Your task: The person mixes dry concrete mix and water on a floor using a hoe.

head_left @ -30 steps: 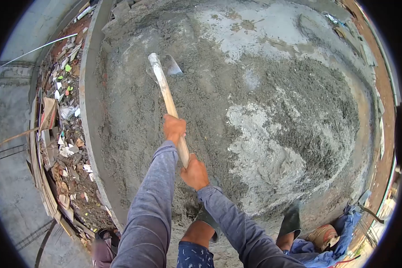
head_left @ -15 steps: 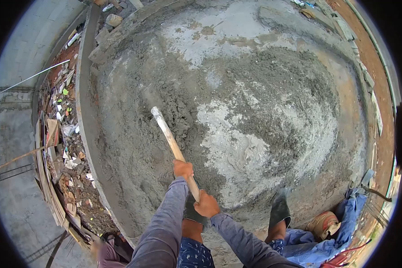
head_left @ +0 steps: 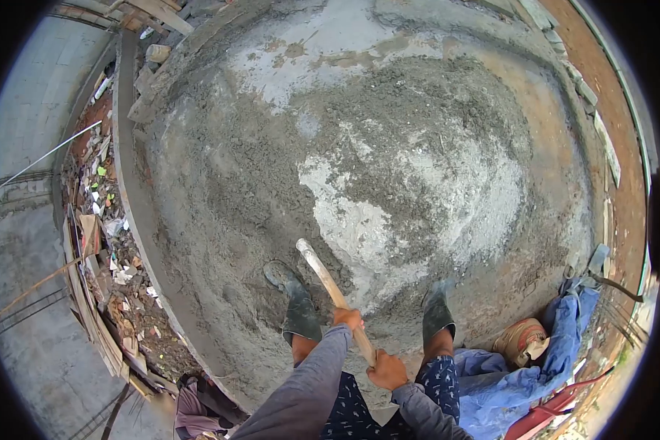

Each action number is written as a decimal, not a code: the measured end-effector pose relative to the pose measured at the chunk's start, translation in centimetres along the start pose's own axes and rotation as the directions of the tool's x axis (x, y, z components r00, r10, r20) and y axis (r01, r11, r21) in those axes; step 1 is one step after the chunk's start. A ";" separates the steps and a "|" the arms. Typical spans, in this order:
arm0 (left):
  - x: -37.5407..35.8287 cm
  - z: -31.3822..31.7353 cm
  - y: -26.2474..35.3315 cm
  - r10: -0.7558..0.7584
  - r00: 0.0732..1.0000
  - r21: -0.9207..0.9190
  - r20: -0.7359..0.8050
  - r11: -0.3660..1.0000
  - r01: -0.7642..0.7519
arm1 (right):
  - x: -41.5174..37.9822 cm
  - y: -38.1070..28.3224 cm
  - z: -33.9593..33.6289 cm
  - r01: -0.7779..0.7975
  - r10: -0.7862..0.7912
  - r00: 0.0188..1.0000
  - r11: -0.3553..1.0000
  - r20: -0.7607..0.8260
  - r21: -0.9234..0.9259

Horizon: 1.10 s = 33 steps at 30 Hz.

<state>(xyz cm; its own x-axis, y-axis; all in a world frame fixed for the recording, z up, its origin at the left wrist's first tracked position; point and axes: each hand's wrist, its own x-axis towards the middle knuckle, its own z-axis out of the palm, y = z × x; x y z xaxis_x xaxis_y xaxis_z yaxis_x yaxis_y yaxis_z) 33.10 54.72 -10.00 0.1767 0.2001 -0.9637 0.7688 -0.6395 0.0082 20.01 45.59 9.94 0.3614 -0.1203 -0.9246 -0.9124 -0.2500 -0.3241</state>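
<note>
Both hands grip the wooden handle of a hoe (head_left: 330, 282), which slants up and left from my body. My left hand (head_left: 348, 318) is closed round the middle of the shaft. Nearer its lower end, my right hand (head_left: 387, 370) is closed round it too. The handle's pale, cement-smeared far end lies over the grey mortar; the blade cannot be made out. Ahead spreads a large mound of wet mortar (head_left: 433, 117), with a patch of lighter cement (head_left: 356, 227) on its near left side. Dark rubber boots (head_left: 301, 315) stand in the mix on either side of the handle.
A low concrete edge (head_left: 143, 249) bounds the mix at left, with rubble (head_left: 114, 242) and thin boards (head_left: 88, 293) beyond. At lower right are a blue tarp (head_left: 510, 396) and a brown sack (head_left: 521, 341). Dark cloth (head_left: 198, 407) lies at lower left.
Both hands have drawn the hoe back toward my body and to the right, keeping their grip. The view has shifted, and the left boot now shows fully.
</note>
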 end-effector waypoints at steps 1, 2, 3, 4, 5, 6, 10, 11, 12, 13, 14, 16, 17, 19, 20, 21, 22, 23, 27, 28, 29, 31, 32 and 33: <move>0.0 1.4 -1.6 -0.037 0.999 -0.015 0.000 0.999 0.037 | -1.0 1.0 -0.2 -0.021 0.021 1.000 1.000 -0.008 0.015; -1.5 2.2 -2.0 -0.061 0.998 -0.009 0.015 0.998 0.061 | -2.0 1.9 -0.5 -0.025 0.025 1.000 0.999 -0.004 0.029; -2.6 3.0 -1.9 -0.078 0.997 -0.008 0.027 0.997 0.079 | -2.4 2.6 -1.2 -0.021 0.021 1.000 0.999 -0.004 0.041; -3.3 3.8 -1.1 -0.089 0.995 -0.012 0.037 0.996 0.089 | -2.4 3.1 -2.1 -0.010 0.011 1.000 0.999 -0.008 0.049; -3.5 3.8 -0.8 -0.086 0.994 -0.039 0.071 0.995 0.089 | -2.6 3.0 -2.9 -0.006 0.006 1.000 0.998 -0.004 0.059; -3.6 3.7 -0.4 -0.080 0.991 -0.066 0.104 0.994 0.087 | -2.5 2.6 -3.7 0.001 -0.001 1.000 0.998 -0.003 0.070; -6.4 3.1 3.5 -0.111 0.985 -0.327 0.130 0.933 0.148 | -3.1 1.4 -6.8 0.048 -0.047 0.999 0.994 -0.009 0.103; -6.5 3.2 3.5 -0.097 0.980 -0.408 0.172 0.899 0.161 | -4.2 0.9 -8.6 0.021 -0.023 1.000 0.993 0.015 0.118; -6.4 3.4 3.5 -0.081 0.974 -0.486 0.212 0.856 0.177 | -5.4 1.4 -10.2 0.048 -0.050 0.999 0.990 0.016 0.130; -6.4 4.0 3.6 -0.058 0.966 -0.559 0.253 0.806 0.194 | -6.6 2.4 -12.0 0.076 -0.079 0.997 0.987 0.014 0.141; -6.9 4.6 3.9 -0.020 0.966 -0.587 0.256 0.791 0.172 | -8.0 3.7 -13.5 0.103 -0.106 0.994 0.983 0.013 0.152; -8.6 6.5 5.2 0.062 0.961 -0.629 0.268 0.767 0.126 | -11.2 7.5 -16.5 0.185 -0.183 0.983 0.970 -0.030 0.157; -9.3 7.9 6.0 0.006 0.970 -0.672 0.243 0.722 0.164 | -12.8 9.5 -18.3 0.231 -0.224 0.973 0.960 -0.063 0.155; -11.4 10.8 5.2 0.012 0.954 -0.703 0.300 0.679 0.213 | -16.5 11.7 -23.9 0.209 -0.206 0.978 0.953 -0.037 0.219; -12.8 12.5 4.6 0.012 0.945 -0.717 0.326 0.655 0.239 | -18.3 13.4 -25.9 0.251 -0.247 0.968 0.949 -0.043 0.192; -15.0 14.6 4.7 0.003 0.956 -0.703 0.293 0.678 0.213 | -19.7 15.5 -27.9 0.295 -0.290 0.955 0.942 -0.054 0.157; -17.6 16.8 4.8 0.039 0.943 -0.736 0.331 0.635 0.233 | -21.3 17.7 -30.0 0.302 -0.295 0.952 0.947 -0.083 0.108; -20.5 18.4 4.5 0.063 0.930 -0.764 0.363 0.591 0.258 | -23.2 19.6 -31.7 0.303 -0.296 0.950 0.951 -0.102 0.068; -31.7 26.7 8.2 0.121 0.851 -0.742 0.511 0.562 0.366 | -28.7 26.2 -40.1 0.171 -0.161 0.966 0.985 -0.204 0.032; -33.6 28.2 9.5 0.127 0.819 -0.713 0.559 0.579 0.396 | -29.7 27.5 -41.9 0.130 -0.109 0.969 0.988 -0.221 0.083; -35.2 29.2 10.7 0.189 0.793 -0.715 0.579 0.585 0.383 | -30.1 28.4 -43.5 0.091 -0.058 0.971 0.987 -0.233 0.131; -37.7 29.8 12.4 0.276 0.771 -0.734 0.575 0.589 0.337 | -29.4 29.4 -46.4 0.108 -0.062 0.972 0.974 -0.227 0.199; -38.7 29.0 13.3 0.304 0.777 -0.751 0.551 0.587 0.302 | -29.1 29.6 -47.0 0.120 -0.067 0.974 0.964 -0.218 0.236; -39.2 27.8 14.1 0.337 0.782 -0.768 0.524 0.583 0.264 | -28.1 29.6 -46.8 0.086 -0.042 0.984 0.962 -0.171 0.260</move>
<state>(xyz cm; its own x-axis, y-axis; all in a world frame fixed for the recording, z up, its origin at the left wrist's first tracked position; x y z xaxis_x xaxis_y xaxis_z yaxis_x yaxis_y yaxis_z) 19.93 17.21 20.48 0.0751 -0.4484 -0.8907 0.9671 0.2504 -0.0446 -8.16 -3.34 35.70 0.4269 -0.2725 -0.8622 -0.8963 -0.0012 -0.4434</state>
